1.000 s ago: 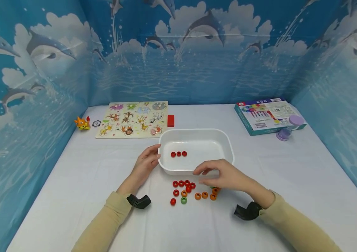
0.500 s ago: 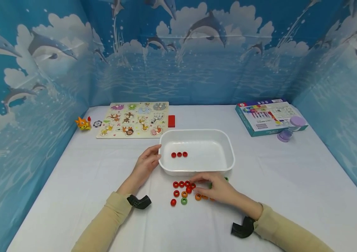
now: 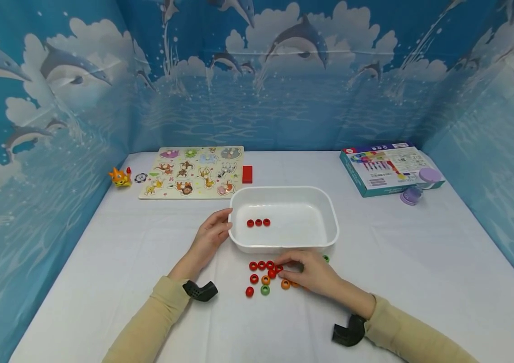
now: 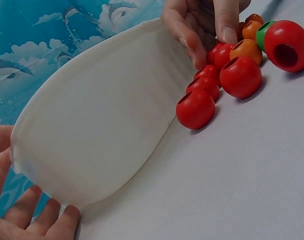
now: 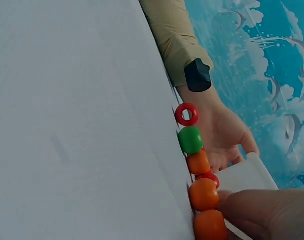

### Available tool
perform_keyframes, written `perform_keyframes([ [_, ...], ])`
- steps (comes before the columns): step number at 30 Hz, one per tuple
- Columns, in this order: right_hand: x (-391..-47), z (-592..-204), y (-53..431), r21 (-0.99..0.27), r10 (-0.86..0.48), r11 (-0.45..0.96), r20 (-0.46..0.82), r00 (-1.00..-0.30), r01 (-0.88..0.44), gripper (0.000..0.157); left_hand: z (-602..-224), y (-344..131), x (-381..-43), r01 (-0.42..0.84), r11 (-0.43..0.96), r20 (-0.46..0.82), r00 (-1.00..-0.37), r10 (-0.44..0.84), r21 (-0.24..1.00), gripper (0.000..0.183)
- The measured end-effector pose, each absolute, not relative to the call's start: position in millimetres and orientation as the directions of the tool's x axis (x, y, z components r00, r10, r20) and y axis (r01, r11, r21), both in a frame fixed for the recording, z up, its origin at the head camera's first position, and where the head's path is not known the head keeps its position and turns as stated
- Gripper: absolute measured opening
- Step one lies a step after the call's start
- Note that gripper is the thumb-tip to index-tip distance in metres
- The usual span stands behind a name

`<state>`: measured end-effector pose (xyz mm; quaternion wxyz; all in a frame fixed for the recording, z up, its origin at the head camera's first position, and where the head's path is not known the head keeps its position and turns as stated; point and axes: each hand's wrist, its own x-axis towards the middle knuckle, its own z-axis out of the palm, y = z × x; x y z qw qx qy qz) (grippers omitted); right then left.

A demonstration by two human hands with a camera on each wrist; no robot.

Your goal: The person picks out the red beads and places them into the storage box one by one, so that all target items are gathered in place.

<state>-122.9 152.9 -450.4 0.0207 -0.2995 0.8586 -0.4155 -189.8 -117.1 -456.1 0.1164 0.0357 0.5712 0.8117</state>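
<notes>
My left hand (image 3: 206, 241) rests with its fingertips against the left end of a white rectangular tray (image 3: 300, 219). Inside the tray, three red beads (image 3: 258, 222) sit in a row. Just in front of it, the thumb and index finger of my right hand (image 3: 310, 272) pinch a red bead (image 3: 279, 269) at the right end of a short red row. Around it lie loose beads with wide holes: more red ones (image 3: 254, 279), an orange bead (image 3: 265, 280) and a green bead (image 3: 264, 290). My right hand partly covers several orange beads (image 5: 204, 194).
Behind the tray lie an animal peg puzzle (image 3: 193, 174) and a red block (image 3: 247, 174). An orange-and-yellow toy figure (image 3: 121, 177) stands at the far left. A boxed set (image 3: 390, 169) and a purple-lidded tub (image 3: 411, 195) are at the back right.
My right hand has come down from above the tray's front edge to the red beads, its thumb and index finger closing round one. The left hand has stayed at the tray.
</notes>
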Motion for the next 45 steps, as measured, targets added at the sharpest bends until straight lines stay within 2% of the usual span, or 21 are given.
perform_keyframes([
  [3, -120.1, -436.9, 154.8, -0.735, -0.568, 0.474, 0.166, -0.806, -0.485, 0.022, -456.3, -116.8, -190.1, -0.151, -0.324, -0.078, -0.970, 0.229, 0.934, 0.042],
  [9, -124.6, -389.7, 160.7, -0.758, -0.691, 0.376, 0.154, -0.706, -0.534, 0.022, -454.7, -116.3, -189.8, -0.158, -0.336, -0.085, -0.971, 0.224, 0.928, 0.042],
  [16, -170.0, -336.2, 162.5, -0.682, -0.706, 0.289, 0.322, -0.631, -0.672, 0.025, -454.2, -116.3, -188.9, -0.157, -0.335, -0.081, -0.970, 0.229, 0.929, 0.042],
  [20, -203.8, -323.5, 158.3, -0.641, -0.708, 0.293, 0.354, -0.612, -0.709, 0.024, -454.5, -117.0, -188.9, -0.171, -0.327, -0.094, -0.967, 0.237, 0.929, 0.042],
  [23, -227.1, -325.5, 153.9, -0.662, -0.724, 0.321, 0.289, -0.627, -0.677, 0.019, -454.9, -117.4, -188.8, -0.171, -0.314, -0.094, -0.965, 0.247, 0.934, 0.043],
  [27, -252.6, -337.2, 147.7, -0.728, -0.747, 0.382, 0.120, -0.654, -0.569, 0.015, -455.5, -117.9, -189.5, -0.165, -0.313, -0.087, -0.965, 0.249, 0.935, 0.044],
  [33, -276.3, -360.2, 138.9, -0.789, -0.769, 0.450, -0.104, -0.630, -0.419, 0.018, -456.0, -118.3, -190.3, -0.167, -0.316, -0.092, -0.967, 0.239, 0.934, 0.043],
  [39, -286.8, -384.6, 132.4, -0.747, -0.759, 0.538, -0.229, -0.610, -0.389, 0.019, -457.5, -118.4, -191.0, -0.163, -0.308, -0.091, -0.968, 0.233, 0.937, 0.043],
  [45, -289.2, -398.4, 130.7, -0.686, -0.729, 0.607, -0.281, -0.625, -0.400, 0.018, -456.5, -117.6, -190.9, -0.157, -0.320, -0.087, -0.971, 0.224, 0.934, 0.043],
])
